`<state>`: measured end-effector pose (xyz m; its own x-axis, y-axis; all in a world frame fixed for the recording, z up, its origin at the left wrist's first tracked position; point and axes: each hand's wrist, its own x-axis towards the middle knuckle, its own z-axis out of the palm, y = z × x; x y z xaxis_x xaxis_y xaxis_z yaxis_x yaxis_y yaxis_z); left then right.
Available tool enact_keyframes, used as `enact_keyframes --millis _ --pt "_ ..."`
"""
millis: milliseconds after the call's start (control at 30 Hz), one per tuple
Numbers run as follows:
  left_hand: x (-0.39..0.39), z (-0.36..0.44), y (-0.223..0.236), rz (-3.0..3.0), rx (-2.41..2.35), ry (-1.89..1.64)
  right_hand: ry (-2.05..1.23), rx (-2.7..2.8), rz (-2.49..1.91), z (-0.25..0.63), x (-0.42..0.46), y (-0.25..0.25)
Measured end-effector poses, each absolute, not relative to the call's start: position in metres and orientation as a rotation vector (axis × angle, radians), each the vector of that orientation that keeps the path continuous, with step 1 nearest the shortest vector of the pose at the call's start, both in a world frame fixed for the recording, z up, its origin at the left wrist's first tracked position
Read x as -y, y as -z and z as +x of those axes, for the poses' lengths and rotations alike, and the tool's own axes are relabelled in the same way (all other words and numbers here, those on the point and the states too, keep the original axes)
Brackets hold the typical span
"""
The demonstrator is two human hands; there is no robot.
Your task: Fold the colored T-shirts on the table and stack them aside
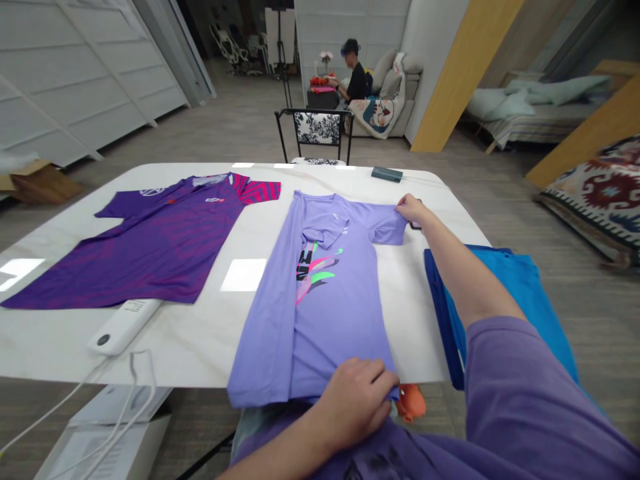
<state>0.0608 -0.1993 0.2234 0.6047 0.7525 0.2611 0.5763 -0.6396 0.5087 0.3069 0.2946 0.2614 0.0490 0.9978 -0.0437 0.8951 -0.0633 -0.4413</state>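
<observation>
A lavender T-shirt (340,320) with a colourful print lies in front of me, its left side folded inward and that sleeve turned over the chest. My left hand (357,397) is closed on the bottom hem near its right corner, at the table's front edge. Stretched farther out, my right hand (411,208) pinches the end of the right sleeve. To the left a dark purple T-shirt (160,233) with a striped pink sleeve is spread on the table. Blue folded clothing (525,287) lies at the right edge, partly behind my right arm.
A white power strip (125,327) with cables sits at the table's (410,300) front left. At the far edge lies a dark grey box-like device (387,174). A chair (317,130) stands beyond, and a person (355,80) sits farther back near a sofa.
</observation>
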Motion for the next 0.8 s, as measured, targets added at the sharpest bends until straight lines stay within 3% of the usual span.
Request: enact_keyframes --millis 200,333,433,600,800 --pt "0.207 0.026 -0.269 2.084 -1.092 -1.081 -0.504 1.861 -2.0 0.262 -0.315 -0.31" --pt "0.213 -0.017 -0.288 2.03 -1.099 -1.176 -0.477 1.986 -1.892 0.183 -0.343 -0.344" --pt "0.22 -0.054 -0.289 2.015 -1.169 -1.216 -0.642 2.015 -1.788 0.103 -0.357 -0.359" --pt "0.24 -0.123 -0.263 2.053 -1.612 -1.021 -1.122 1.771 -1.463 0.002 -0.362 -0.35" --pt "0.248 -0.164 -0.232 2.083 -1.967 -0.831 -0.865 2.337 -1.73 0.009 -0.355 -0.308"
